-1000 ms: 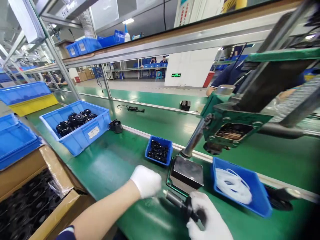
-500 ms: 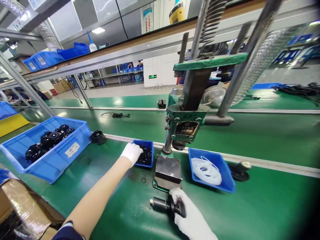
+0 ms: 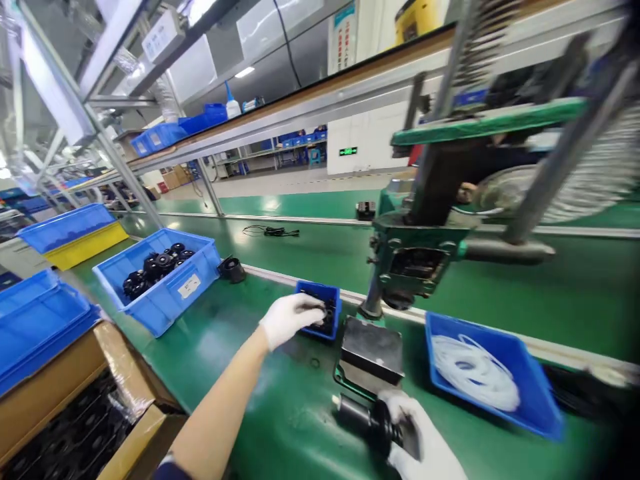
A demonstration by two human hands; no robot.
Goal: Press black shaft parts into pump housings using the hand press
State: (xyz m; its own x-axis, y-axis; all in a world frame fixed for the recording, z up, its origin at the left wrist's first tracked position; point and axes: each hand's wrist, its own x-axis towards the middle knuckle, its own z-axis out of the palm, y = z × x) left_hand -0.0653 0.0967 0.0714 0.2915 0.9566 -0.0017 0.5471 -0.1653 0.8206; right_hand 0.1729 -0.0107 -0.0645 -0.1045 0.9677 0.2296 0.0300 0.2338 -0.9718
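My left hand (image 3: 293,320), in a white glove, reaches into a small blue bin (image 3: 337,320) of small black parts. Its thumb and fingers are pinched together over the parts; what lies between them is too small to make out. In my right hand (image 3: 413,440), also gloved, is a black cylindrical part (image 3: 355,415) with a wide round flange and a pale tip. It is tilted, its tip pointing left, just in front of the metal block (image 3: 373,347) of a green hand press (image 3: 420,260). A small dark ring (image 3: 315,363) lies on the green bench between my hands.
To the right of the press stands a blue bin (image 3: 530,417) with white tubing coils. A larger blue bin (image 3: 160,313) of black parts is at the left, with a black part (image 3: 231,269) beside it. An open carton (image 3: 135,440) is at lower left. An overhead shelf (image 3: 300,100) crosses behind.
The view has turned left, so everything sits further right. My left hand has moved further over the small bin, its fingers closing among the parts. My right hand still holds the cylindrical part.
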